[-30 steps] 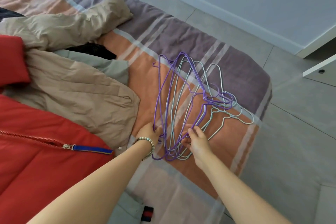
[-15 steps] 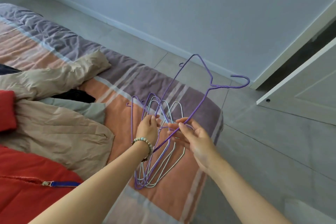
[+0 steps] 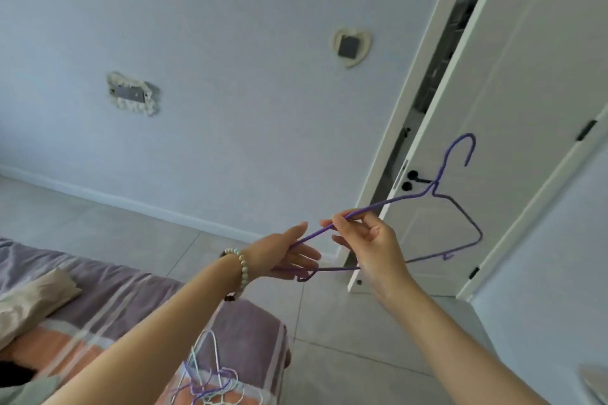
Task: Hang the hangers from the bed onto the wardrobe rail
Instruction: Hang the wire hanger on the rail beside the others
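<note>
Pinching a purple hanger (image 3: 404, 197) with the right grip (image 3: 371, 240), touching its lower corner with the released left grip (image 3: 286, 253) (fingers straight), above spare hangers (image 3: 210, 383) on the bed (image 3: 108, 293).

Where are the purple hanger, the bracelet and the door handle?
purple hanger (image 3: 433, 190), head view, neck below the hook.
bracelet (image 3: 244, 268), head view, its beads.
door handle (image 3: 413, 175), head view, black knob.

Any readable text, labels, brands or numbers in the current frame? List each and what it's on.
None: no legible letters, numbers or logos anywhere.
The purple hanger, the hangers on the bed, the rectangular wall plate, the heart-shaped wall plate and the door show no markings.
</note>
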